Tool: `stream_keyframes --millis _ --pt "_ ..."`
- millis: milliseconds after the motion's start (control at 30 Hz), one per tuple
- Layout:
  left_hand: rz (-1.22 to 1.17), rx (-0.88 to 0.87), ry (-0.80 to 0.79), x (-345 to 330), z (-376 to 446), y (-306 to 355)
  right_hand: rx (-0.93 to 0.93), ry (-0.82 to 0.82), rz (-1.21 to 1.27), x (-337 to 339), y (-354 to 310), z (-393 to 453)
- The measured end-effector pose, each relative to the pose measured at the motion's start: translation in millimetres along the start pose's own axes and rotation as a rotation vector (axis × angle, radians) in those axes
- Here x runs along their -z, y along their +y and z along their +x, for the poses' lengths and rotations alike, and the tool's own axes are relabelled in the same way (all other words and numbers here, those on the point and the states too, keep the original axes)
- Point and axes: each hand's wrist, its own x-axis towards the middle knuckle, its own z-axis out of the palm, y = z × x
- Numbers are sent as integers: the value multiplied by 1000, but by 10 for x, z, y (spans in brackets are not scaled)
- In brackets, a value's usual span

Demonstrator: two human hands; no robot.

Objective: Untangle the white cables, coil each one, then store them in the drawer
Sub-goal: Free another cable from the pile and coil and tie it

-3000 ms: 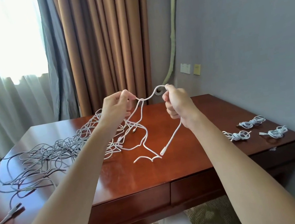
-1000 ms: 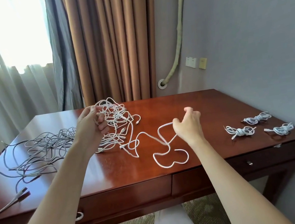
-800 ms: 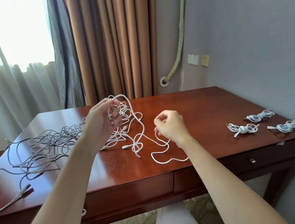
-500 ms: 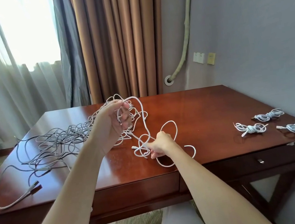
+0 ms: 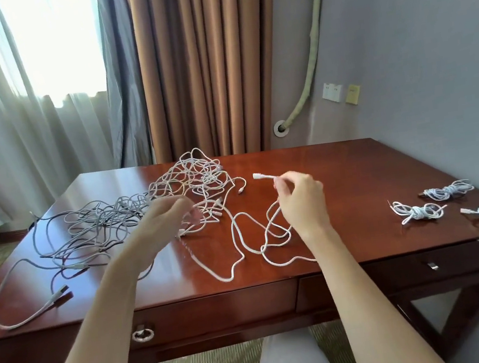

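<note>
Right hand [image 5: 302, 200] has a pinch grip on a thin white cable [image 5: 240, 242] just behind its plug, the rest looping loose over the glossy reddish-brown wooden tabletop [image 5: 338, 173]. Left hand [image 5: 161, 223] is blurry over the white tangled cable pile [image 5: 192, 181], so can't tell its grip. Three small coiled white cable bundles [image 5: 418, 211] sit at the right edge, above the shut drawer [image 5: 219, 310].

Glossy wooden desk [image 5: 340, 185]; smooth, seemingly plastic-sheathed white cables [image 5: 195, 181].
</note>
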Motion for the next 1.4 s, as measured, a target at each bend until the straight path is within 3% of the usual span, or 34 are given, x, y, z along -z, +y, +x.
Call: stream_keyframes --millis 67,167,267,333,400,567,633,733,800,1000,1233,1400 --pt "195 -29 68 -62 20 -13 26 -72 87 130 -100 8" --pt "268 -285 228 -162 -22 162 76 -300 168 353 -262 9" --pt "393 -516 91 -259 -64 412 147 -603 241 519 -453 -28" --pt "474 -607 78 -322 -101 563 222 -626 272 555 -549 -61" --pt "465 -652 112 -333 -136 658 286 -533 291 552 -575 -97" --pt "142 -351 -156 -315 -263 635 244 -409 467 569 -505 -221" --pt "17 -310 -97 -347 -320 603 188 -421 507 551 -477 -283" --pt "-301 -253 149 -326 -381 555 98 -519 502 506 -389 -408" --pt "-472 -198 229 -329 -443 519 19 -532 608 483 -324 -504" --pt "-911 75 147 -635 -815 358 -168 -201 984 282 -463 -805" --pt "-1024 210 347 -1007 -1039 226 -217 -67 998 138 -626 -1125" --pt "-1121 261 492 -1083 -1025 250 -232 -229 1023 164 -604 -1324"
